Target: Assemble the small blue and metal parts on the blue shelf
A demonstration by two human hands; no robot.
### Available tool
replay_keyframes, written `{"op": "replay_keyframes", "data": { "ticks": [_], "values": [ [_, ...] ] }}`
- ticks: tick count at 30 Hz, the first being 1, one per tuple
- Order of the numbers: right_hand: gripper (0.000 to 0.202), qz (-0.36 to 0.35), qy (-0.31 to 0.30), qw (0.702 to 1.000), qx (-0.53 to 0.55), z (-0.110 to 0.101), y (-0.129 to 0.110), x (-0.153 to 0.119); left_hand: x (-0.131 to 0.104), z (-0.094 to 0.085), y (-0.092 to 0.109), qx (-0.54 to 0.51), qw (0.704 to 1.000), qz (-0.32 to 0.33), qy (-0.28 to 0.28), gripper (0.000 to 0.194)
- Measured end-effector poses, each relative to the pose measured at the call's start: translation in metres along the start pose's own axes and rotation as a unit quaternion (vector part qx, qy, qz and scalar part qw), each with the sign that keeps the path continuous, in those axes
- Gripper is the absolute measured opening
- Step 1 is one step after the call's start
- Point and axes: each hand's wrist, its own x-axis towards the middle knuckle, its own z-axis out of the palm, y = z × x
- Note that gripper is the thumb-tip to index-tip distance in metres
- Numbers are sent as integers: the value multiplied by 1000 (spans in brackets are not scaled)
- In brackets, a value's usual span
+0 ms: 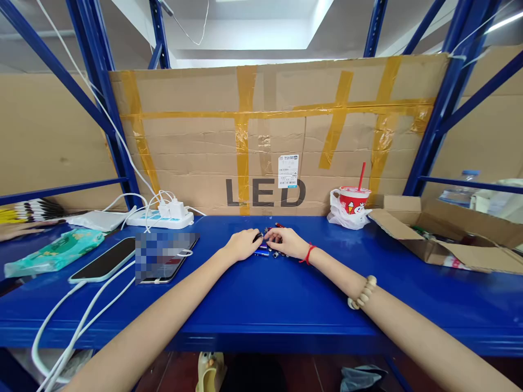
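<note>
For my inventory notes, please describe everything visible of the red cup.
The cup looks like red paper, printed with an ice-cream cone and white lettering. A red straw rises from its lid, leaning slightly. A crumpled whitish bag, apparently plastic, wraps its lower part. It stands upright on the blue shelf, left of the cardboard box; its contents are hidden.

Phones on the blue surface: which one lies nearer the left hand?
The phone with the pixelated screen is nearer the left hand; the pale-edged phone lies farther left.
</note>
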Motion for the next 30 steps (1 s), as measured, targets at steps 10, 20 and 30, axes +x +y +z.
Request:
{"op": "replay_keyframes", "data": {
  "ticks": [10,20,30],
  "values": [
    [18,10,-4,995,-100,-5,-6,-2,-1,0,-1,-10,1000,1,11,35],
    [17,32,11,988,-151,-8,-9,-3,0,2,-2,-5,1000,-1,7,37],
    [19,40,3,989,-142,-7,-9,-3,0,0,-1,-16,1000,-5,6,36]
  ]
}}
